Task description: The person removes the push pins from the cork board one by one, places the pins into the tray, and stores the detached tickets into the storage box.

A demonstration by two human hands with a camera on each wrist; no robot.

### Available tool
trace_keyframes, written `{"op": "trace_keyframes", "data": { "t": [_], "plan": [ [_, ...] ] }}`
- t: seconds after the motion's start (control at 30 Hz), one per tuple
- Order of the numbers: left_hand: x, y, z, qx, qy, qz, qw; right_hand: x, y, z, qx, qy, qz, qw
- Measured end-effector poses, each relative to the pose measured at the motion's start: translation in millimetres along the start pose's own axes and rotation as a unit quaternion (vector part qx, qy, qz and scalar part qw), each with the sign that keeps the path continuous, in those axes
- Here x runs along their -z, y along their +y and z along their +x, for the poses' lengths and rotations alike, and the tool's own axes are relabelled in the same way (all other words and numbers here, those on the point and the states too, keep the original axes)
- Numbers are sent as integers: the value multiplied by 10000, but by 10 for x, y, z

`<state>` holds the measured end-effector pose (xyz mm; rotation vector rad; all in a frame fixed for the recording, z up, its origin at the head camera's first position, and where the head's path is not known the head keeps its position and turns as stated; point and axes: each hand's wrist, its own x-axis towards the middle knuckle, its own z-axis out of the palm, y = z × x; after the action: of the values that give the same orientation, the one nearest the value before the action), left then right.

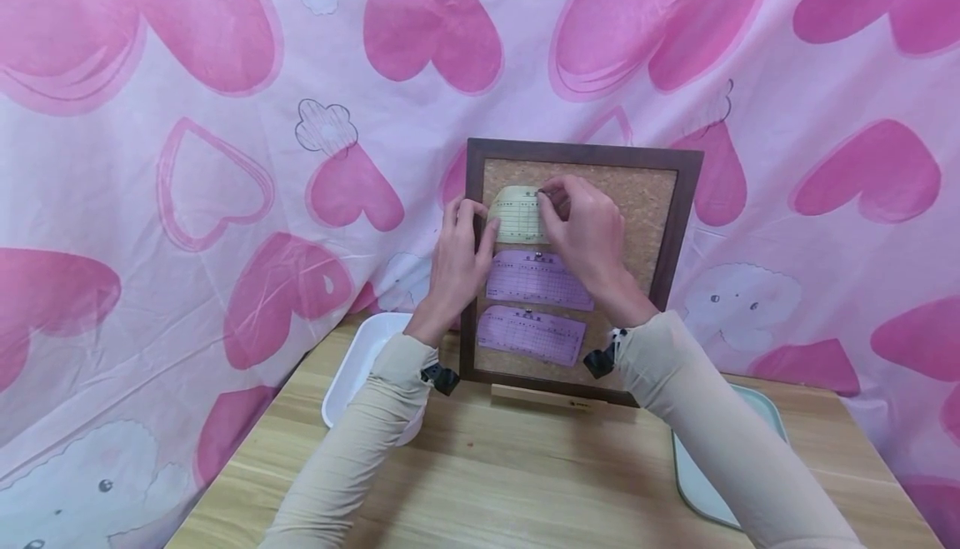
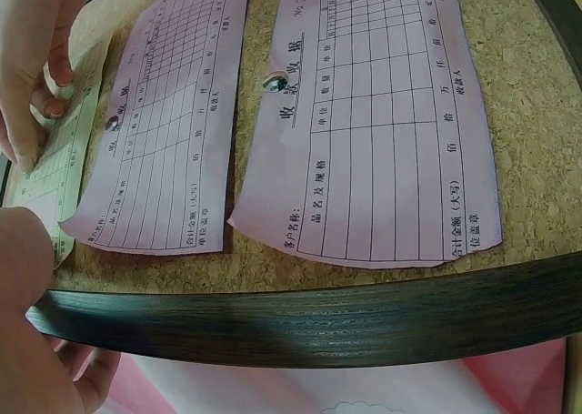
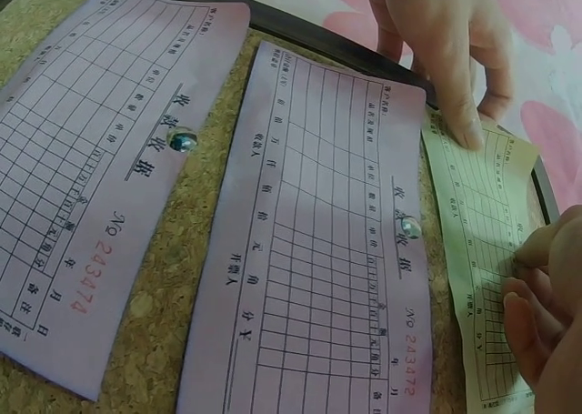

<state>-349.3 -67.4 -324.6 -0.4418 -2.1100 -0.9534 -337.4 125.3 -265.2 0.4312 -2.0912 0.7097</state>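
A framed cork board (image 1: 645, 212) leans upright against the curtain. My left hand (image 1: 459, 253) grips its left edge, the thumb on the left end of a yellow receipt slip (image 1: 513, 220) and the fingers behind the frame. At the slip's top middle, my right hand (image 1: 588, 228) pinches a small dark pushpin, mostly hidden by the fingertips. Below hang two purple receipt slips: the upper slip (image 1: 517, 282) and the lower slip (image 1: 517, 339). Each has a shiny round pushpin (image 3: 182, 140) at its top middle.
On the wooden table (image 1: 480, 482), a white tray (image 1: 360, 366) stands left of the board. A pale green tray (image 1: 701, 482) lies at the right, partly behind the right sleeve. A wooden strip (image 1: 536, 397) runs under the board; a heart-patterned curtain (image 1: 247, 299) hangs behind.
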Motion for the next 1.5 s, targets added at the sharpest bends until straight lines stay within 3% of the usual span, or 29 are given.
{"op": "trace_keyframes", "data": {
  "t": [1.0,1.5],
  "plan": [
    [-6,0,-2,-37,-7,-136,9999,28,-66,46,-669,-312,98,9972],
    [-30,8,-20,72,187,-312,9993,9,-53,41,-629,-221,243,9975]
  ]
}}
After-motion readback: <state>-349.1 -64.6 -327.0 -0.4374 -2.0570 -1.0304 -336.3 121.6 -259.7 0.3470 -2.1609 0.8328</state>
